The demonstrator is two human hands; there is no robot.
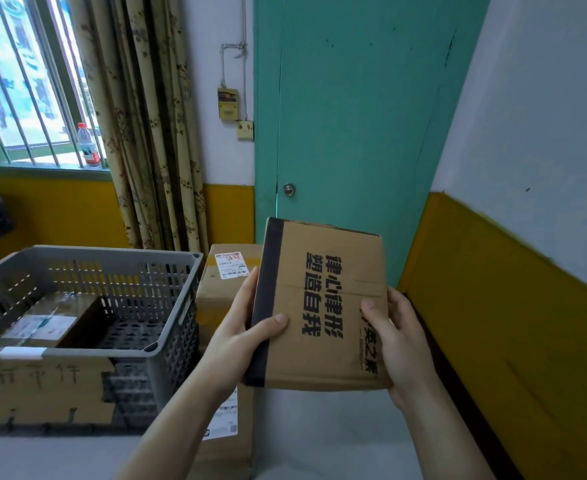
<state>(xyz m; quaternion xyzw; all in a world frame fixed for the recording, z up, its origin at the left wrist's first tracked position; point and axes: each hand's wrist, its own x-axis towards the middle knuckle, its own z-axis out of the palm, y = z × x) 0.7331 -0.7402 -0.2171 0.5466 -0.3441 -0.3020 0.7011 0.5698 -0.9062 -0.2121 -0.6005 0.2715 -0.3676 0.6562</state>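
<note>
The box (323, 306) is up in the air, held in both hands, its printed face toward the camera and its far end tilted up in front of the door (347, 116). The left hand (240, 337) grips the black-taped left edge, thumb on the face and fingers behind. The right hand (399, 344) grips the right edge the same way, thumb pressed on the face.

Below the box lies a pale surface (319, 427), with the yellow-banded wall (527, 271) close along its right edge. A bigger carton (222, 292) with labels stands just left of the box, partly hidden by the left hand and forearm. Left of that, touching or nearly so, is a grey crate (87, 258) with a parcel (42, 320) in its near left corner and a cardboard sign (39, 386) on its front wall. Behind it hang a curtain (146, 133), and a bottle (89, 145) stands on the window sill.
</note>
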